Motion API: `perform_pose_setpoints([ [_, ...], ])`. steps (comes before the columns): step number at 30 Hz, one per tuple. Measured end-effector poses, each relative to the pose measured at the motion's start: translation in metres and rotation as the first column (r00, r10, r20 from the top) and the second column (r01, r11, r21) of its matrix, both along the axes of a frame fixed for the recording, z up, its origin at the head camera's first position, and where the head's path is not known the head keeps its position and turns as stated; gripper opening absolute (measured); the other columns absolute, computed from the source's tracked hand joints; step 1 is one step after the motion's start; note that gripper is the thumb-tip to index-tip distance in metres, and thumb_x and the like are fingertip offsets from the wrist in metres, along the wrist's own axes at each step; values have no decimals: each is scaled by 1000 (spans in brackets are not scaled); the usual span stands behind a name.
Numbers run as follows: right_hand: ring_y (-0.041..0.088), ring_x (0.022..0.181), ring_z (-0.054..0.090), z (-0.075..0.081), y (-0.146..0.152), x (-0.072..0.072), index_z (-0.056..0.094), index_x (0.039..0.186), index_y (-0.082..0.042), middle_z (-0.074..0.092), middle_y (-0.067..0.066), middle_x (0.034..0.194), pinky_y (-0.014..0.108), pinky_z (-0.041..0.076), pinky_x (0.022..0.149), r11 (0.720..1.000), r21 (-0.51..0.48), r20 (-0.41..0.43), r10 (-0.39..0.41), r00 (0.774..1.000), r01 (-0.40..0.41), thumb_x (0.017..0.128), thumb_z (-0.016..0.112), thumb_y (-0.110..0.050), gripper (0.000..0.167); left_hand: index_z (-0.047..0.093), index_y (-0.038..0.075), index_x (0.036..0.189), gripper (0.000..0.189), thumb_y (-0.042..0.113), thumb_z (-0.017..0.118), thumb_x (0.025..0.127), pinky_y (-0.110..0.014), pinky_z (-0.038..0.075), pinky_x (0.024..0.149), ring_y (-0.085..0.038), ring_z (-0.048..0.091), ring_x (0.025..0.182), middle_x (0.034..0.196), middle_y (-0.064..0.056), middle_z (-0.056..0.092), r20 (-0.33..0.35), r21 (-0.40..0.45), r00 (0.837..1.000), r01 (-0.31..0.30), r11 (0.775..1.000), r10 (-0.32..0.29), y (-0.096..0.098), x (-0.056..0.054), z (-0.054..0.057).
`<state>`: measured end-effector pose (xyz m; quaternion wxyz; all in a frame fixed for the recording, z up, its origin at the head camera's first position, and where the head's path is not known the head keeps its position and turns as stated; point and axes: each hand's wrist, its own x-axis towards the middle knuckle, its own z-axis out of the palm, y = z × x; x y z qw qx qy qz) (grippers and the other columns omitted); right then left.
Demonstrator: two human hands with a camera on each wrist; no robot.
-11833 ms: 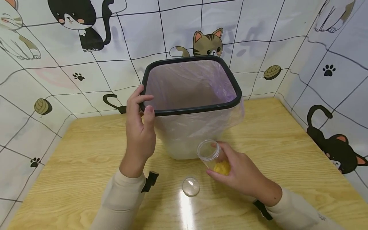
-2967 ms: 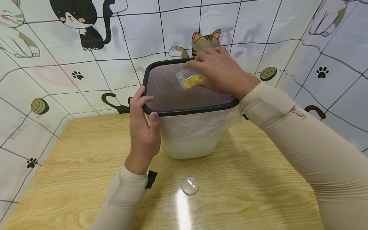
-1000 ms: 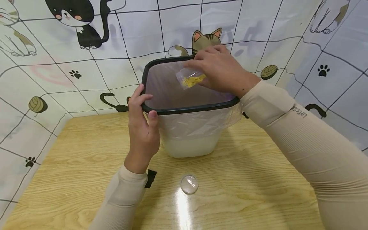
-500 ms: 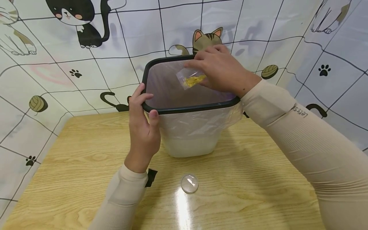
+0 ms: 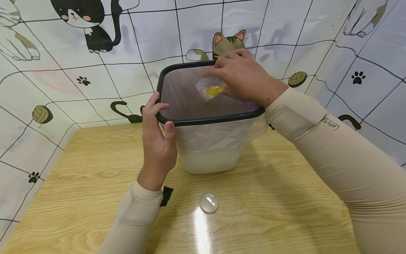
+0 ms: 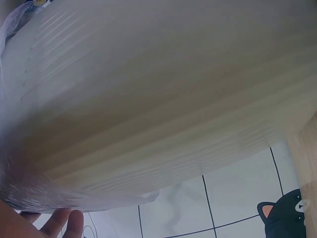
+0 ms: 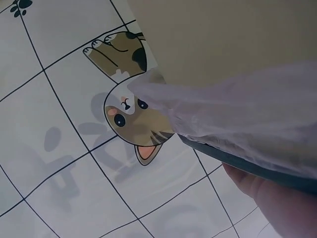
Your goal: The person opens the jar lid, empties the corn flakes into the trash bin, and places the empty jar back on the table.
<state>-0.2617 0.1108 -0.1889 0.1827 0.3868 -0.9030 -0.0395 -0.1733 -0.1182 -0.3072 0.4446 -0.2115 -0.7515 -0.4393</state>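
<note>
My left hand [image 5: 158, 144] grips the left corner of a trash bin [image 5: 209, 164], thumb against the outside and fingers over the black rim. The bin is whitish and lined with a thin, pale purple bag. Over its opening, my right hand [image 5: 244, 77] holds a small clear jar [image 5: 201, 91] tipped on its side, mouth to the left. Crumpled yellow bits [image 5: 215, 90] lie inside the jar. In the left wrist view, fingertips [image 6: 64, 224] show below the bin wall [image 6: 148, 99]. The right wrist view shows part of my right hand [image 7: 272, 198] behind the rim; the jar is hidden there.
A round clear lid [image 5: 209, 203] lies on the wood-patterned table [image 5: 88, 197] in front of the bin. White sheeting [image 5: 149, 31] with cat drawings and grid lines rises behind and on both sides.
The right hand has carried the jar from low in front of the bin up over its opening and tipped it. Lately the jar has turned slightly and its yellow bits have shifted. Left hand stays.
</note>
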Motion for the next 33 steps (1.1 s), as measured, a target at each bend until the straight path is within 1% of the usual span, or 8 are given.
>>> perform_pose_setpoints([
  [6, 37, 123, 54, -1, 1, -1, 57, 139, -20, 65, 14, 125, 62, 30, 109, 1000, 3, 9, 5, 1000, -5, 83, 81, -12, 62, 48, -3, 122, 73, 65, 31, 101, -41, 28, 121, -23, 38, 145, 151, -15, 45, -5, 1, 1000, 2, 1000, -2, 0, 0, 0],
  [14, 37, 122, 51, 0, 0, 0, 57, 141, -22, 62, 15, 125, 67, 22, 114, 999, -2, -10, -32, 999, 32, 84, 80, -11, 63, 48, -3, 122, 73, 65, 31, 101, -42, 29, 121, -23, 39, 145, 150, -14, 45, -10, 7, 1000, 7, 1000, -7, 0, -1, 0],
  [22, 38, 119, 52, 0, 1, 0, 57, 140, -21, 62, 16, 120, 67, 25, 112, 1000, 2, -20, -18, 1000, 18, 83, 81, -9, 63, 48, -3, 122, 73, 65, 31, 101, -42, 28, 121, -23, 39, 145, 150, -15, 45, -9, 9, 1000, 12, 1000, -12, 0, -1, 0],
  [33, 37, 120, 51, -1, 0, -2, 59, 138, -21, 61, 15, 121, 63, 29, 109, 1000, -13, -58, 13, 998, -14, 83, 79, -7, 60, 48, -3, 122, 73, 65, 30, 101, -41, 28, 121, -22, 38, 146, 151, -15, 44, 2, 0, 1000, 2, 1000, -2, -1, 0, 0],
])
